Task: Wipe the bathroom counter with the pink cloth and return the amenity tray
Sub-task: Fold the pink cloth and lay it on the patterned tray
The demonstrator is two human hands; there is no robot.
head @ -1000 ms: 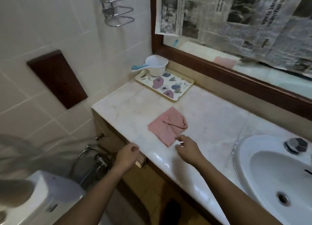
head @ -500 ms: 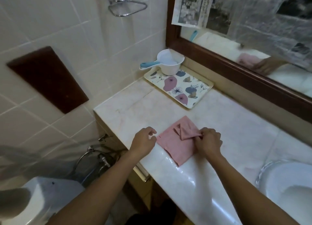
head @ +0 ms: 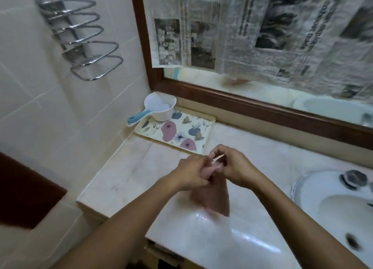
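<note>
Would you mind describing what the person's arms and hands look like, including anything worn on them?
Both forearms are bare as far as the frame shows; no sleeves reach into view. The left hand and right hand wear no gloves, and no watch, bracelet or ring is visible.

Two hands are in view, the left hand (head: 189,173) and the right hand (head: 236,167), both closed on one pink cloth (head: 212,196) that hangs from them above the counter (head: 125,180). One flowered tray (head: 175,134) lies at the counter's far left corner, and one white dipper (head: 159,109) with a blue handle stands on the tray's far end. One white sink (head: 335,206) is set into the counter's right end, with one metal tap knob (head: 353,179) at its far rim. One wood-framed mirror (head: 262,105) runs along the counter's far edge, covered by newspaper sheets (head: 262,30); their number cannot be told. One chrome wire rack (head: 80,38) on the tiled wall shows five loops. One dark panel (head: 24,192) sits on the wall at left.
</note>
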